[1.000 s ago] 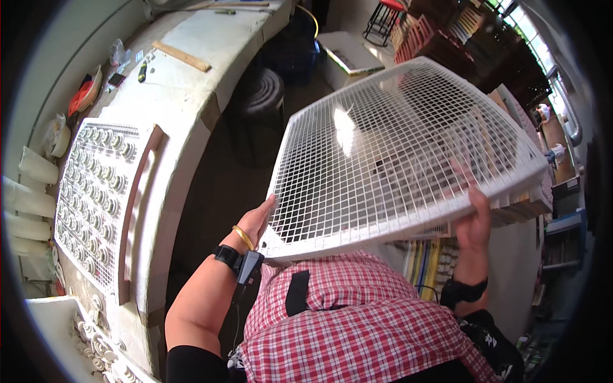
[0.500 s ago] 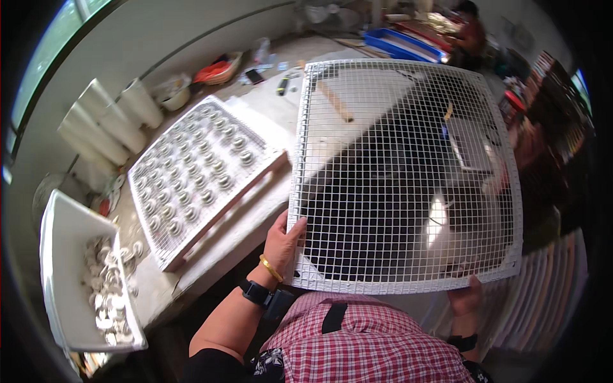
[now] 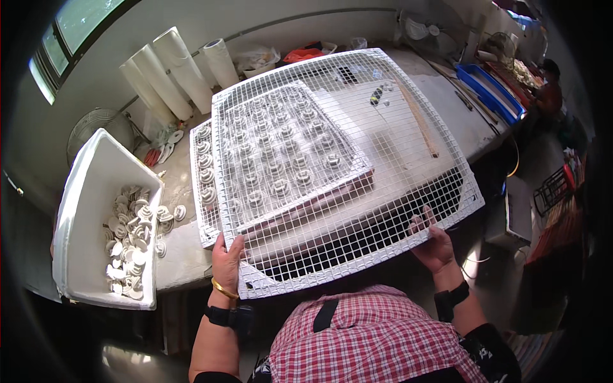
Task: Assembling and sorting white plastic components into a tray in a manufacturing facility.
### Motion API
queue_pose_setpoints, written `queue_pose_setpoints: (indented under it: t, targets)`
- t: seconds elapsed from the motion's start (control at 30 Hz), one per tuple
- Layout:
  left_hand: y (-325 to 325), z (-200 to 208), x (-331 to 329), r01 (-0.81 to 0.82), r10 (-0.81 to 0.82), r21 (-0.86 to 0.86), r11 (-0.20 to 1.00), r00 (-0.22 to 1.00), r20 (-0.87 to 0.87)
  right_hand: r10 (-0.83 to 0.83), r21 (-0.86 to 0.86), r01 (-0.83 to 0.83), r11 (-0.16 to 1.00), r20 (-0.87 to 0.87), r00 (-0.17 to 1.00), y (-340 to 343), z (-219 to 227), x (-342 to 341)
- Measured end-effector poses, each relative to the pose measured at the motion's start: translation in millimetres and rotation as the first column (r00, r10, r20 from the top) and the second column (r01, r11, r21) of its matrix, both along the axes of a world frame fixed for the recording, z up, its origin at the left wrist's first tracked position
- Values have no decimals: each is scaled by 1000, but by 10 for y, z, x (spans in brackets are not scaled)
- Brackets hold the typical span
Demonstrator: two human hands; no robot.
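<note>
Mesh frame [image 3: 357,265] in both hands [image 3: 228,256] [image 3: 437,249]

Cloth [image 3: 364,341]: red + wht checks, w/ 1 short blk strip [image 3: 325,316]
L wrist [image 3: 219,302]: 1 round gold bangle [image 3: 225,292], 1 blk band [image 3: 216,315] w/ 1 dark box [image 3: 242,320]
R wrist [image 3: 448,279]: 1 blk band
Sleeves [image 3: 491,351]: blk, w/ wht bits on R

bright window [image 3: 83,25] upper left; edges bent, dark
</note>
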State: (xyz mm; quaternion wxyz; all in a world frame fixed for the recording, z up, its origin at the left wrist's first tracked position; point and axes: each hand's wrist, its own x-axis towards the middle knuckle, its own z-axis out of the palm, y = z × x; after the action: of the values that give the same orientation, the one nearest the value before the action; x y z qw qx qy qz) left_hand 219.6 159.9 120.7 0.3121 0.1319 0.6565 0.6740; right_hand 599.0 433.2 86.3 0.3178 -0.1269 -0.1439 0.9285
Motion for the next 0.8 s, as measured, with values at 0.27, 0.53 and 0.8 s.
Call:
queue_pose_setpoints:
  t: [0.27, 0.53, 0.8]
  targets:
    - [-385, -42, -1410, -29, 28, 77, 997, 1000, 12, 131, -16, -130, 991, 62, 989, -144, 113, -1685]
    - [-430, -326, -2406, -46, 48, -23, 999, 997, 68, 129, -83, -115, 990, 194, 972, -148, 52, -2685]
    - [-386, -657, -2567, -36, 37, -41, 999, 999, 37, 191, -121, -162, 979, 294, 936, -32, -178, -2858]
